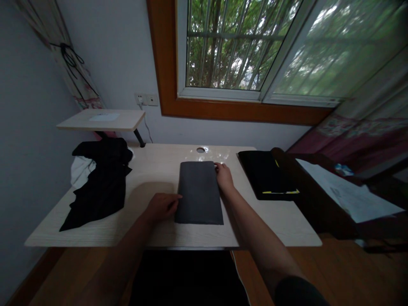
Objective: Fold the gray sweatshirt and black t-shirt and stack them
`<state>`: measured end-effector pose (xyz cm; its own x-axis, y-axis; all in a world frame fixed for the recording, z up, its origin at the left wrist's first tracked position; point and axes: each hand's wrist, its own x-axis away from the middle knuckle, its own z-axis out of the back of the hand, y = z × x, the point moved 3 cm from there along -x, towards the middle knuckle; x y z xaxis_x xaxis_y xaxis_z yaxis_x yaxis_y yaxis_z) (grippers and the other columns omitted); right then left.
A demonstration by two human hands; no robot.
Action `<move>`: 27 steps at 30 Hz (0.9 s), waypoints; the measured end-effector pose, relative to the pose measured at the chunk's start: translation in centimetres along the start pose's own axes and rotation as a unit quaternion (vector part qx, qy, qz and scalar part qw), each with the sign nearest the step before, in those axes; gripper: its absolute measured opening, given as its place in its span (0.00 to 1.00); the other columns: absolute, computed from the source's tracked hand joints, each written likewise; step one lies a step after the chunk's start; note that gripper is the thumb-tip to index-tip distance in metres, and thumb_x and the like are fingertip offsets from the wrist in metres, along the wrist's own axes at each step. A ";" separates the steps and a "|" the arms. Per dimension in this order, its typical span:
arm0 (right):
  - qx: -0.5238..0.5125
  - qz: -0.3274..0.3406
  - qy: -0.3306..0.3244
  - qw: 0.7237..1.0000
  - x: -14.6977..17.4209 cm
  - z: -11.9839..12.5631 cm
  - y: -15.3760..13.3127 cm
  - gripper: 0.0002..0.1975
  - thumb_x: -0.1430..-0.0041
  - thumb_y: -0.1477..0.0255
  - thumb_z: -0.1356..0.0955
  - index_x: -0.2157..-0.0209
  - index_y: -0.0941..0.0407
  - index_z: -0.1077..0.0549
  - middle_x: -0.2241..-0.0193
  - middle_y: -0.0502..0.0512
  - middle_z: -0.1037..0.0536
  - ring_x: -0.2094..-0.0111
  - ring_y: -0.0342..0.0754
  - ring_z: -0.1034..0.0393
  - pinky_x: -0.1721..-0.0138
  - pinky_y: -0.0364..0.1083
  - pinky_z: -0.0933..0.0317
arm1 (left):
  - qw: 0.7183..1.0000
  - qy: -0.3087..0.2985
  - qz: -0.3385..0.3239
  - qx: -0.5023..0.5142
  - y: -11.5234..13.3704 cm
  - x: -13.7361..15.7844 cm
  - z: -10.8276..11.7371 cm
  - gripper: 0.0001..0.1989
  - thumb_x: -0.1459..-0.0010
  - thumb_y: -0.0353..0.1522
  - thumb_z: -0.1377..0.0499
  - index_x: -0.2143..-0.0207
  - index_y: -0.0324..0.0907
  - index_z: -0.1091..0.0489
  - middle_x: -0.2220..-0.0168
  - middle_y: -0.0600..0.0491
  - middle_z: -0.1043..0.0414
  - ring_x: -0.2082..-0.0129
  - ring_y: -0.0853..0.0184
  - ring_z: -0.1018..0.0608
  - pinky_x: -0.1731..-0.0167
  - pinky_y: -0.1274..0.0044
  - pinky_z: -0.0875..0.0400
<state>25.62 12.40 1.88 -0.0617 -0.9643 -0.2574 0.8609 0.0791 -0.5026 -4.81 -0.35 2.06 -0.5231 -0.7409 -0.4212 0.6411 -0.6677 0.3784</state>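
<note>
A flat, dark grey notebook-like rectangle (199, 191) lies on the pale wooden table (153, 170), its long sides running away from me. My left hand (162, 206) rests at its lower left side with fingers curled and fingertips on the edge. At the upper right edge is my right hand (225, 176), fingers bent around the border near the far corner. How firmly either hand grips is hard to see. No pages or inside of the grey thing are visible.
Crumpled black cloth (102, 182) lies at the left, over a white cloth (82, 171). Behind it stands a small raised shelf (124, 119) with paper on it. A black folder with yellow edges (264, 174) lies right. Beyond is a dark surface holding a white sheet (347, 189).
</note>
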 end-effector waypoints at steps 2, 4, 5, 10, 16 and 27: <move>-0.029 -0.028 -0.015 0.999 0.5 0.2 0.3 0.21 0.35 0.72 0.38 0.43 0.57 0.27 0.53 0.62 0.21 0.53 0.52 0.27 0.47 0.49 0.36 | 0.999 0.013 0.021 -0.021 -0.8 0.0 -0.2 0.16 0.33 0.34 0.48 0.49 0.45 0.25 0.62 0.50 0.18 0.66 0.66 0.18 0.60 0.73 0.24; -0.049 -0.060 -0.028 0.997 1.5 0.6 0.5 0.20 0.34 0.72 0.38 0.43 0.56 0.28 0.55 0.60 0.19 0.54 0.52 0.24 0.50 0.48 0.35 | 0.998 0.022 0.027 -0.044 -1.2 -0.1 -0.4 0.16 0.33 0.33 0.49 0.49 0.45 0.25 0.60 0.49 0.18 0.63 0.64 0.18 0.58 0.72 0.24; -0.059 -0.072 -0.034 0.995 2.1 0.9 0.6 0.19 0.34 0.71 0.39 0.44 0.56 0.28 0.57 0.60 0.18 0.55 0.51 0.24 0.52 0.48 0.34 | 0.998 0.025 0.030 -0.056 -1.4 -0.2 -0.4 0.16 0.33 0.33 0.49 0.49 0.44 0.25 0.61 0.48 0.19 0.63 0.64 0.18 0.58 0.72 0.24; -0.119 -0.103 -0.063 0.986 5.5 2.1 0.7 0.20 0.31 0.60 0.39 0.46 0.55 0.28 0.61 0.58 0.18 0.57 0.52 0.22 0.54 0.49 0.32 | 0.993 0.042 0.062 -0.089 -1.4 -0.5 -0.1 0.16 0.34 0.31 0.49 0.50 0.43 0.24 0.65 0.48 0.21 0.64 0.63 0.20 0.59 0.71 0.24; -0.246 -0.168 -0.119 0.947 8.9 2.5 0.6 0.21 0.35 0.56 0.34 0.48 0.54 0.26 0.68 0.56 0.18 0.71 0.50 0.23 0.69 0.47 0.30 | 0.993 0.045 0.076 -0.078 -1.5 -0.8 -0.1 0.16 0.33 0.31 0.49 0.49 0.42 0.25 0.61 0.46 0.21 0.57 0.60 0.22 0.53 0.67 0.25; -0.311 -0.167 -0.222 0.909 10.0 1.9 0.1 0.20 0.40 0.55 0.30 0.64 0.60 0.21 0.64 0.62 0.16 0.65 0.53 0.21 0.68 0.46 0.30 | 0.999 -0.008 0.038 -0.017 -1.0 -0.7 -0.4 0.18 0.36 0.28 0.47 0.46 0.44 0.27 0.59 0.48 0.23 0.55 0.62 0.23 0.52 0.69 0.25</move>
<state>26.01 2.31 0.85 0.0615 -0.9569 0.2837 0.3706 -0.2420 -0.8967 -4.83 0.85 1.64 -0.4808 -0.7904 -0.3797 0.6976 -0.6071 0.3805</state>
